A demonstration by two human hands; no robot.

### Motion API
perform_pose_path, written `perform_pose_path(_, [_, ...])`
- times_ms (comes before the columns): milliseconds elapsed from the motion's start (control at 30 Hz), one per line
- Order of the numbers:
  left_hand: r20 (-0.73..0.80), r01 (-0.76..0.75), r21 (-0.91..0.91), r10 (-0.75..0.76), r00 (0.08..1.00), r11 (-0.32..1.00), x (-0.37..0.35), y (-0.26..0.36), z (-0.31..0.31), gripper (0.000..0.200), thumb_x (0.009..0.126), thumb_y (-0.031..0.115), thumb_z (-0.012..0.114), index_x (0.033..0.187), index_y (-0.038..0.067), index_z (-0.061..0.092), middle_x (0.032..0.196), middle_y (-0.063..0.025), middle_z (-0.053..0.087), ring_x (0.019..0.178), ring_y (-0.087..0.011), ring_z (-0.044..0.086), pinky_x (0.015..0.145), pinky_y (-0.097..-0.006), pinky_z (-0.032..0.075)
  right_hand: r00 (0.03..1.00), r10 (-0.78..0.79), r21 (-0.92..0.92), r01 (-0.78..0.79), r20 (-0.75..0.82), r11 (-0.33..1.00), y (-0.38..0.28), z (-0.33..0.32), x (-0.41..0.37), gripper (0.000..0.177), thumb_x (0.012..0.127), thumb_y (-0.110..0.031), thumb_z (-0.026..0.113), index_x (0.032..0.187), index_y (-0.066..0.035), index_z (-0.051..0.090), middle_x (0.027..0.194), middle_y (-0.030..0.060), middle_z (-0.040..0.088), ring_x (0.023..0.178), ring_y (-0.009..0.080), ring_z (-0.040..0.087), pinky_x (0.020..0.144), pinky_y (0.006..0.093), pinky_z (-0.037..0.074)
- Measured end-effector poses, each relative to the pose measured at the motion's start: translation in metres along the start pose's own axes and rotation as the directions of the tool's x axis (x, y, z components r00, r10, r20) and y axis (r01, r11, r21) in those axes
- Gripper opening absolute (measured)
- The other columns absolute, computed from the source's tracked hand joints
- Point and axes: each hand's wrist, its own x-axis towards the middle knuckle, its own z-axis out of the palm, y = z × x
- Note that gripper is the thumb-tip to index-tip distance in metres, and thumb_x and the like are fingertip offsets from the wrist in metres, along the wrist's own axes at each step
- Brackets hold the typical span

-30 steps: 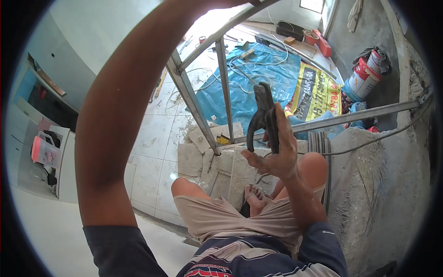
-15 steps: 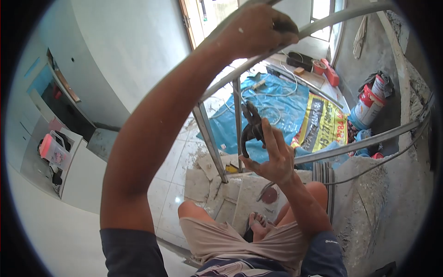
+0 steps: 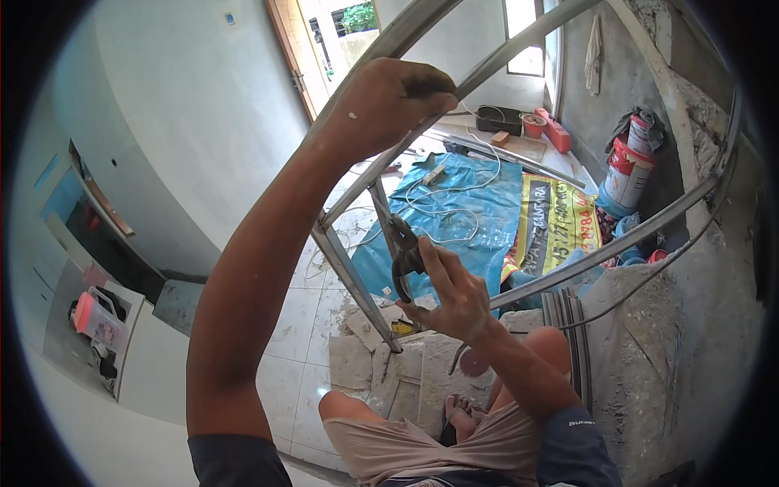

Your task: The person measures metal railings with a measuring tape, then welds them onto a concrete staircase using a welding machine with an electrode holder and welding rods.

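My left hand point(image 3: 389, 101) is closed round a grey metal bar point(image 3: 507, 49) of a frame, its fingers curled over the top. Lower and to the right, my right hand point(image 3: 456, 296) grips a pair of dark pliers point(image 3: 408, 252). Its jaws point up and its curved handles are spread. In this view the pliers overlap a thin upright point(image 3: 378, 197) of the frame. A slanting metal leg point(image 3: 353, 284) stands left of the pliers, and a long lower rail point(image 3: 608, 247) runs off to the right behind my right wrist.
A blue tarp point(image 3: 454, 207) with a white cable lies on the tiled floor, beside a yellow banner point(image 3: 560, 219). Stacked paint buckets point(image 3: 629, 174) stand against the right wall. Broken concrete point(image 3: 633, 365) lies at right. A pink-lidded container point(image 3: 99, 316) sits at left.
The view has tilted up, showing more of the doorway. Both hands and the frame appear farther left; the left hand is lower in view. The grips on bar and pliers stay the same.
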Motion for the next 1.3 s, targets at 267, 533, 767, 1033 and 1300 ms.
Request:
perform_pose_path(267, [0.002,0.037,-0.023,-0.037,0.999,0.999,0.001,0.001,0.0,0.028,0.092,0.025,0.077,0.112,0.005,0.079,0.096,-0.0099,0.079,0.082,-0.0155,0.074,0.077,-0.0302,0.058,1.0,0.015,-0.027,-0.015,0.013,1.0,0.001,0.0,0.0,0.107,0.07,-0.037,0.092,0.153,0.005,0.041,0.123,0.0192,0.065,0.097,0.0276,0.073,0.069,0.035,0.064])
perform_pose_path(533, [0.034,0.082,0.047,-0.084,0.996,0.996,0.002,0.003,-0.002,0.026,0.093,0.026,0.077,0.112,0.008,0.079,0.1,-0.0084,0.079,0.093,-0.0165,0.076,0.084,-0.0307,0.06,1.0,0.017,-0.016,-0.017,0.01,1.0,0.002,0.001,-0.001,0.106,0.07,-0.035,0.091,0.155,0.003,0.039,0.13,0.0196,0.062,0.101,0.029,0.072,0.073,0.0348,0.064])
perform_pose_path(767, [0.01,0.006,0.057,-0.007,1.0,0.998,0.001,0.002,-0.002,0.025,0.094,0.021,0.076,0.113,0.005,0.079,0.101,-0.0108,0.079,0.087,-0.0185,0.077,0.083,-0.0315,0.06,0.999,0.031,0.014,-0.032,0.034,0.999,-0.001,-0.003,0.001,0.107,0.071,-0.033,0.092,0.155,0.005,0.037,0.126,0.0209,0.063,0.099,0.0287,0.073,0.07,0.0351,0.064])
perform_pose_path(1033, [0.004,-0.007,0.066,0.007,1.0,0.998,-0.001,-0.002,-0.002,0.025,0.095,0.023,0.074,0.113,0.006,0.079,0.101,-0.0101,0.079,0.086,-0.0196,0.076,0.082,-0.0332,0.06,0.998,0.062,0.026,-0.063,0.032,0.998,0.004,0.002,-0.007,0.099,0.074,-0.034,0.09,0.152,0.004,0.042,0.125,0.0194,0.064,0.097,0.03,0.073,0.069,0.0368,0.064])
perform_pose_path(1300, [0.038,0.04,-0.063,-0.038,0.999,0.997,-0.004,-0.009,0.0,0.019,0.097,0.017,0.069,0.11,0.009,0.08,0.103,-0.0053,0.078,0.085,-0.0143,0.074,0.079,-0.0298,0.06,0.956,0.239,-0.055,-0.233,0.17,0.971,-0.004,0.002,-0.01,0.1,0.072,-0.041,0.086,0.154,-0.003,0.043,0.132,0.0154,0.064,0.103,0.0288,0.065,0.083,0.0408,0.057])
